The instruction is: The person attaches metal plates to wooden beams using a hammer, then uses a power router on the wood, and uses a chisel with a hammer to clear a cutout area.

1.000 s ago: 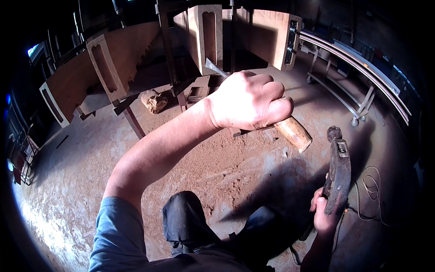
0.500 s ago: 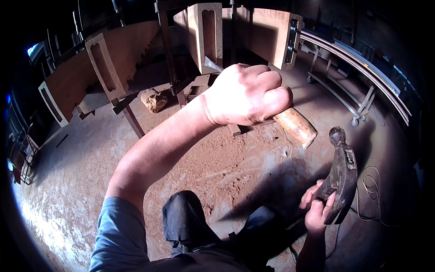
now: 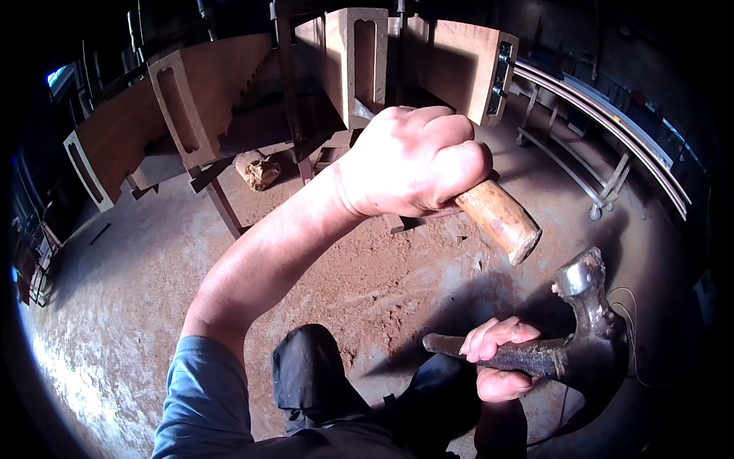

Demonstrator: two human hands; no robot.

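Observation:
My left hand (image 3: 417, 161) is closed in a fist round a chisel. The chisel's pale wooden handle (image 3: 501, 222) sticks out toward the lower right, and its metal blade (image 3: 362, 111) shows past the knuckles, close to the slotted end of an upright wooden panel (image 3: 365, 65). Whether the blade touches the wood I cannot tell. At the lower right, my right hand (image 3: 501, 356) grips a hammer by its dark handle (image 3: 451, 344). The worn metal hammer head (image 3: 585, 287) has its shiny round face turned up, below and to the right of the chisel handle.
More wooden panels (image 3: 183, 107) with slotted ends stand at the left, held by dark clamps (image 3: 284, 76). A crumpled brown bag (image 3: 258, 170) sits below them. A wheeled metal rack (image 3: 581, 168) carries long strips at the right. Sawdust (image 3: 375, 275) covers the floor; a thin cord lies at the right.
The hammer has turned in my right hand: its handle now lies nearly level and its face shows upward, nearer the chisel handle. My left hand and chisel have barely moved.

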